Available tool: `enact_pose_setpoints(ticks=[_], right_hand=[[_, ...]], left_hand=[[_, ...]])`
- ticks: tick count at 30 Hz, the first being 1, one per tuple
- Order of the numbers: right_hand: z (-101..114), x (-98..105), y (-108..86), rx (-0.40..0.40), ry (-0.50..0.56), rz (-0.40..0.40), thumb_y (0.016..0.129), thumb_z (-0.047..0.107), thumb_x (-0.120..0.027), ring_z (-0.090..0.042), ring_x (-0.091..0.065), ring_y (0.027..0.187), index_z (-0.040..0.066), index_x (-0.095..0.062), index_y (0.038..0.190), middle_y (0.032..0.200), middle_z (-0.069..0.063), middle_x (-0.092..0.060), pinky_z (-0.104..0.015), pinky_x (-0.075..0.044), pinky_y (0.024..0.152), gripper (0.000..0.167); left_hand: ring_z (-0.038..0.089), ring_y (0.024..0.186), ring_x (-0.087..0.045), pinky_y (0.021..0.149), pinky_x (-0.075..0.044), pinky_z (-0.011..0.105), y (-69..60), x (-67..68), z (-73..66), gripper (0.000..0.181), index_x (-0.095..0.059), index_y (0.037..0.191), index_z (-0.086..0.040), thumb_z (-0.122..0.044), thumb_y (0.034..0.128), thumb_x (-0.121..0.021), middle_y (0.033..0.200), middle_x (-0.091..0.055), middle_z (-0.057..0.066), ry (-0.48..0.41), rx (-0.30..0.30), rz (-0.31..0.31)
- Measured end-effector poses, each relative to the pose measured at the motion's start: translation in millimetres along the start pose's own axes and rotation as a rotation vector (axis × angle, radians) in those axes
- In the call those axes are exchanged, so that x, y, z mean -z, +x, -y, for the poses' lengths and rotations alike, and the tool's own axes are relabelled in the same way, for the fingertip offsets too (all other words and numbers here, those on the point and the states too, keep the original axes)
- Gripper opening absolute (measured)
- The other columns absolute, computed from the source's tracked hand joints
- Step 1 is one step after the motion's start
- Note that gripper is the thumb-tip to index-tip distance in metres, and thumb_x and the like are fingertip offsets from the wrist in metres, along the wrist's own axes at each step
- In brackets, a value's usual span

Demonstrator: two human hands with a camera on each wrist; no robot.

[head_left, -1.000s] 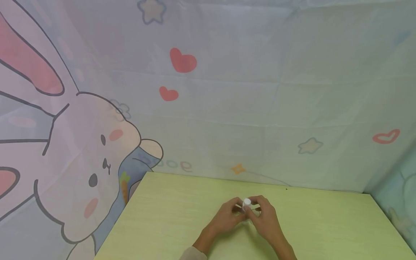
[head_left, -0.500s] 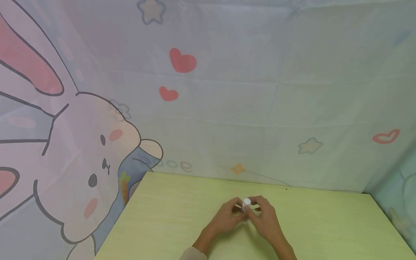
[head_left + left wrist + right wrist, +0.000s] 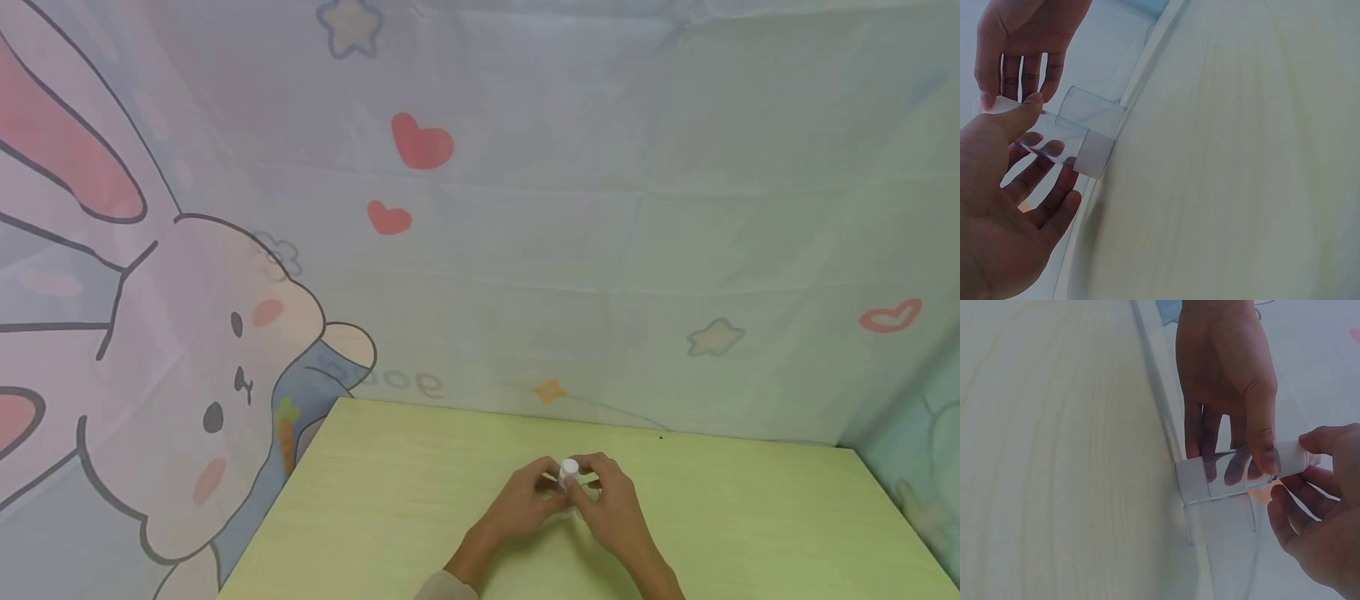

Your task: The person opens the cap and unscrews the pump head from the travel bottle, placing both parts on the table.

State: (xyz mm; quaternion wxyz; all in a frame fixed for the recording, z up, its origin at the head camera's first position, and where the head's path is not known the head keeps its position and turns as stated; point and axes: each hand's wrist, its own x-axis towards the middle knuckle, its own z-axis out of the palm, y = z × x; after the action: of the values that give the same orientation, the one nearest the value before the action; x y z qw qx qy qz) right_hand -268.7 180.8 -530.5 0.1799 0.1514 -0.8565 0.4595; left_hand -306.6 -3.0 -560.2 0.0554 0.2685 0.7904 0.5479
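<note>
A small clear bottle [image 3: 1235, 476] with a white base [image 3: 1094, 154] and a white top [image 3: 570, 468] stands upright on the table between the hands. My left hand [image 3: 528, 500] grips its clear body, thumb on one side and fingers on the other, as the left wrist view shows. At the white top, my right hand [image 3: 613, 504] pinches with thumb and fingertips; its other fingers [image 3: 1285, 515] are loosely bent beside the bottle. Close against the bottle stands a clear, cup-like cover [image 3: 1092, 111], touched by neither hand. Fingers partly hide the bottle in the head view.
The pale yellow table [image 3: 420, 467] extends to both sides of the hands. Behind it hangs a cloth backdrop [image 3: 525, 250] printed with a rabbit, hearts and stars. A tiny dark speck [image 3: 661, 437] lies near the table's back edge.
</note>
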Motion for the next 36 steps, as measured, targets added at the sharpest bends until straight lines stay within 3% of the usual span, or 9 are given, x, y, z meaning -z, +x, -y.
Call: enact_pose_setpoints(ticks=[13,20,36], right_hand=[[0.3,-0.2,0.4,0.005,-0.008,-0.021,0.1,0.023,-0.078,-0.026,-0.062,0.11,0.007,-0.068,0.12,0.114,0.001,-0.068,-0.042,-0.06,0.087,0.027],[1.8,0.0,0.1,-0.017,0.01,-0.009,0.099,0.02,-0.079,-0.031,-0.063,0.11,0.008,-0.069,0.117,0.113,0.001,-0.068,-0.04,-0.06,0.088,0.025],[2.1,1.6,-0.8,-0.005,0.028,0.007,0.097,0.012,-0.078,-0.026,-0.062,0.109,0.008,-0.07,0.121,0.112,0.004,-0.069,-0.042,-0.06,0.089,0.025]], left_hand=[[0.018,0.118,-0.069,0.103,-0.054,0.036,2.9,-0.8,3.3,0.017,-0.066,0.112,-0.022,-0.034,0.1025,-0.074,0.124,-0.068,-0.011,0.009,-0.004,-0.022],[0.017,0.118,-0.068,0.104,-0.054,0.037,1.9,-1.3,3.0,0.016,-0.065,0.112,-0.022,-0.033,0.1026,-0.074,0.124,-0.067,-0.012,0.007,0.003,-0.021],[0.018,0.117,-0.069,0.102,-0.054,0.035,1.7,-1.1,1.6,0.018,-0.065,0.113,-0.019,-0.031,0.1023,-0.074,0.123,-0.067,-0.01,-0.011,-0.011,-0.017]])
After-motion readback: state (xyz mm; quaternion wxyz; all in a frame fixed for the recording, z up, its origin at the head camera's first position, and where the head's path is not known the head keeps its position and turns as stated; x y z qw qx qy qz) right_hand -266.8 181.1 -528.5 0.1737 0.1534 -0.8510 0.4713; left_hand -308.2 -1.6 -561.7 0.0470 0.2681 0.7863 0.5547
